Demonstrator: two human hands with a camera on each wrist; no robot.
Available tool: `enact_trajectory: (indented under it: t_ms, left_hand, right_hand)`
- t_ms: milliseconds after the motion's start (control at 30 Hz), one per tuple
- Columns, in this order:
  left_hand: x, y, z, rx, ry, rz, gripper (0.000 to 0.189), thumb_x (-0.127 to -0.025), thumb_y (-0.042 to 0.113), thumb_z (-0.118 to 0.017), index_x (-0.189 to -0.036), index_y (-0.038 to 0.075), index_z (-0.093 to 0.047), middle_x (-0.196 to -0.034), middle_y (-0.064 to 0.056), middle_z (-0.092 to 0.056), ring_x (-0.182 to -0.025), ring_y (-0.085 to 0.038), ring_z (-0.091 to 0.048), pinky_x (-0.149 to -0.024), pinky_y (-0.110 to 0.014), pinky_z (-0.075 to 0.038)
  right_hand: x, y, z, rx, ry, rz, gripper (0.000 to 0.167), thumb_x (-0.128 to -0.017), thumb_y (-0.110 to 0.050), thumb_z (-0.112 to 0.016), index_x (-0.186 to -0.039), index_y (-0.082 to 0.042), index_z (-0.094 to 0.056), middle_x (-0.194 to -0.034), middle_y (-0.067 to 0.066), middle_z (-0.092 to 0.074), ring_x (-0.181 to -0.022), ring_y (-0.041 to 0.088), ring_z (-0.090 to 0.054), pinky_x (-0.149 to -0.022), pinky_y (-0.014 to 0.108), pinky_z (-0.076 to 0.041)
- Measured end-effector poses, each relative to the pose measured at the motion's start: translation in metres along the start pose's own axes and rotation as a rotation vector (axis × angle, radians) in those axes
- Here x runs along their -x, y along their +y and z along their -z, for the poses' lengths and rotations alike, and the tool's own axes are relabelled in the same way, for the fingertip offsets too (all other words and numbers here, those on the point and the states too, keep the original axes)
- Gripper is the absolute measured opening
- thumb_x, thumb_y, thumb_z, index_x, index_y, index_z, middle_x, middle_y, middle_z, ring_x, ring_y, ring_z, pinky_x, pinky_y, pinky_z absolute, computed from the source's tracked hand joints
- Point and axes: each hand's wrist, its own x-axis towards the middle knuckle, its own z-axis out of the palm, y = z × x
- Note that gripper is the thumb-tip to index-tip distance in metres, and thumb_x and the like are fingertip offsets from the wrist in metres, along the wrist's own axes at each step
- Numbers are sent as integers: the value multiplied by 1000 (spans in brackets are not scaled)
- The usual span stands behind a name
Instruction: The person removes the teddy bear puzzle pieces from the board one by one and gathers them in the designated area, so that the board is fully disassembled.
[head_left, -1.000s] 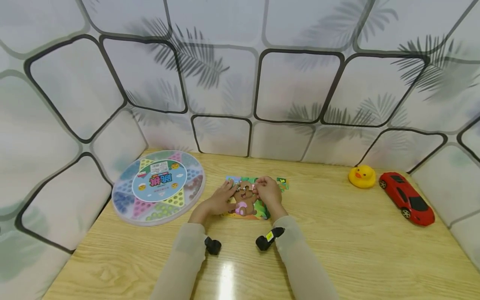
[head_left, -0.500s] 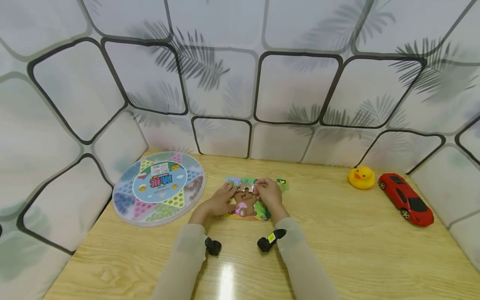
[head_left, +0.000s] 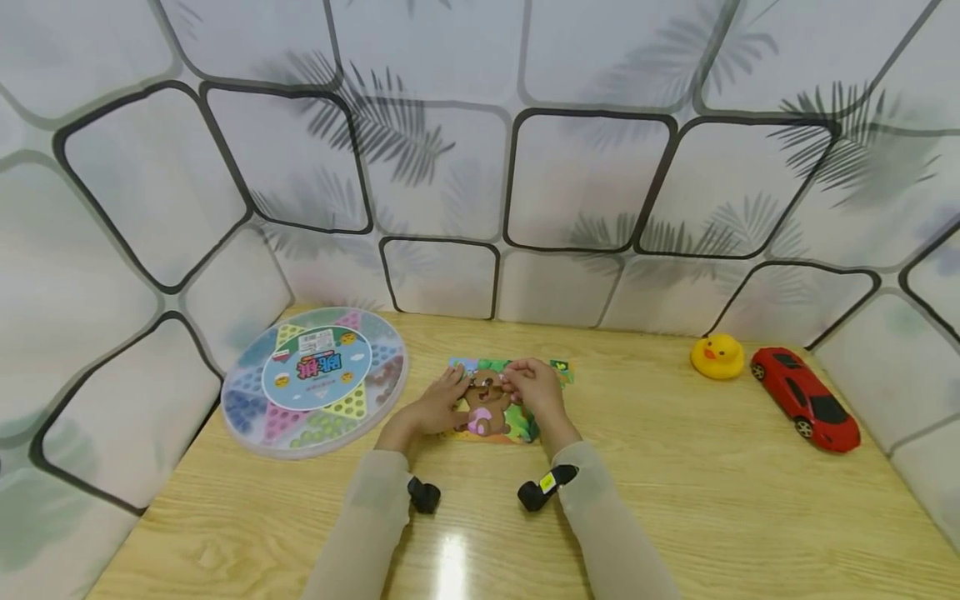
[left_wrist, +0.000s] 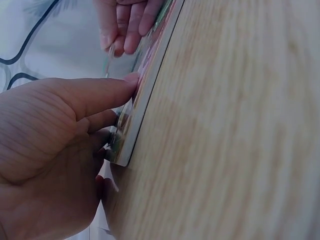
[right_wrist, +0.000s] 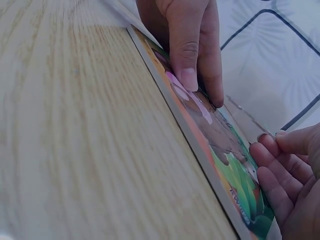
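A flat jigsaw puzzle [head_left: 495, 421] with a brown bear picture lies in its thin board on the table. My left hand [head_left: 435, 404] rests on its left side, fingers extended and the thumb [right_wrist: 188, 75] pressing the picture near the pink patch. Over the upper right of the puzzle, my right hand [head_left: 538, 387] pinches a thin puzzle piece [right_wrist: 247, 114] between thumb and forefinger. That piece stands on edge in both wrist views, and the other right fingers curl close to the board. Another green picture piece [head_left: 564, 368] shows just beyond the right hand.
A round Chinese checkers set [head_left: 315, 383] lies at the left. To the far right are a yellow rubber duck [head_left: 717, 357] and a red toy car [head_left: 806, 400]. A patterned cloth [head_left: 558, 287] walls the back of the wooden table [head_left: 675, 500].
The head view has shifted slightly. Both hands stay almost in place at the puzzle, the right one still pinching its piece with only small finger movement.
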Motion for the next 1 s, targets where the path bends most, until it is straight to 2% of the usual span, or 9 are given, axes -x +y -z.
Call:
enact_trajectory:
  t_ms: [167,300,433,600,833,1000]
  left_hand:
    - [1,2,1,-11,0,-7,69,-95,19,-55,-147,-6,-17,-156,-23,-1,-143,-35,5,-114,-52,-4]
    - [1,1,1,-15,-4,-9,70,-95,20,-55,-148,-5,-17,-156,-22,-1,-143,-35,6,-114,-51,-3]
    - [1,1,1,-13,-8,-8,70,-95,21,-55,-148,-5,-17,-156,-22,0,-143,-34,6,-114,-51,-3]
    - [1,0,1,-9,-9,-18,70,-94,18,-55,-147,-7,-17,-155,-24,-1,-143,-36,6,-114,-52,-4]
    - [0,-1,1,-25,-14,-19,69,-95,18,-55,-147,-7,-17,-155,-23,-1,-143,-36,5,-114,-52,-5]
    - [0,-1,2,-20,-13,-15,69,-95,19,-55,-148,-5,-17,-156,-22,0,-143,-35,6,-114,-52,-4]
  right_hand:
    - [2,-1,8,-9,20,71,16,-90,-9,-65,-99,3,-66,-85,12,-71,-68,12,-67,-64,26,-55]
    - [3,-3,15,-99,6,109,17,-90,-6,-64,-101,7,-64,-83,11,-70,-69,14,-68,-69,30,-56]
    - [3,-7,25,-112,-7,126,19,-90,-6,-63,-102,8,-63,-85,12,-71,-73,15,-69,-73,33,-56]
    - [2,-7,40,-65,-7,121,23,-92,-11,-63,-107,6,-64,-92,14,-71,-75,12,-69,-75,34,-56]
    - [0,1,66,-111,-6,119,27,-92,-14,-63,-108,7,-61,-90,8,-71,-78,13,-70,-78,34,-55]
    - [-1,7,88,-84,5,95,30,-92,-17,-63,-110,6,-60,-88,1,-70,-78,8,-68,-77,29,-55]
